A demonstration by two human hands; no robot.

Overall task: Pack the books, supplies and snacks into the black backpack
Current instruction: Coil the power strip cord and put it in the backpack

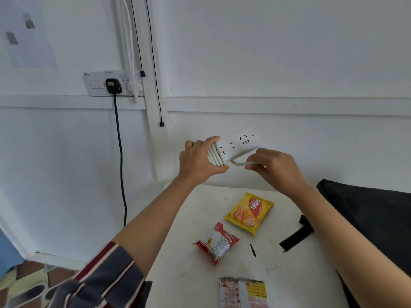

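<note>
I hold a white power strip (241, 143) up above the far end of the white table (195, 274). My left hand (198, 160) grips its left end, where the white cord is wound in several loops. My right hand (270, 167) pinches the loose stretch of cord under the strip. The black backpack (369, 212) lies at the table's right edge, with a black strap (295, 237) trailing onto the table. On the table lie a yellow wafer packet (250, 212), a red and white snack packet (216, 243) and a third snack packet (243, 293) at the near edge.
A small black sliver (253, 250) lies on the table between the snacks and the strap. On the wall to the left a black plug (113, 86) sits in a socket panel, its cable (121, 165) hanging down. A patterned floor shows at bottom left.
</note>
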